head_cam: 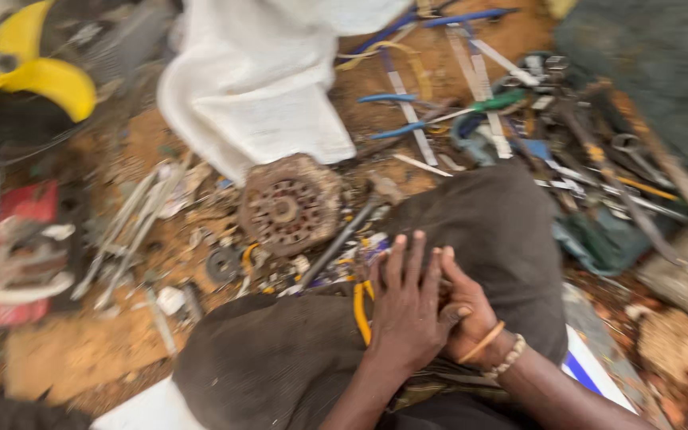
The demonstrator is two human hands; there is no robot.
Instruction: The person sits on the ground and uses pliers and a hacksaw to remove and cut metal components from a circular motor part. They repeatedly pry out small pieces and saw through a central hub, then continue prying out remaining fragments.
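The left hand [404, 306] lies flat with fingers spread over the right hand [462, 306], both resting on dark trousers [280, 358] at six o'clock. Whether the right hand grips anything I cannot tell. Yellow-handled pliers [361, 310] lie just beside the left hand. A rusty round motor part [288, 205] sits on the dirt floor [73, 350] at eleven o'clock, below white cloth [256, 80].

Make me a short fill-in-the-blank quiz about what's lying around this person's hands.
1. The left hand lies on top of the ____ hand.
2. The fan blade at top left is ____ in colour.
3. Beside the left hand, the pliers handles are ____.
4. The round rusty metal part lies just below a ____ cloth.

Missing words: right; yellow; yellow; white
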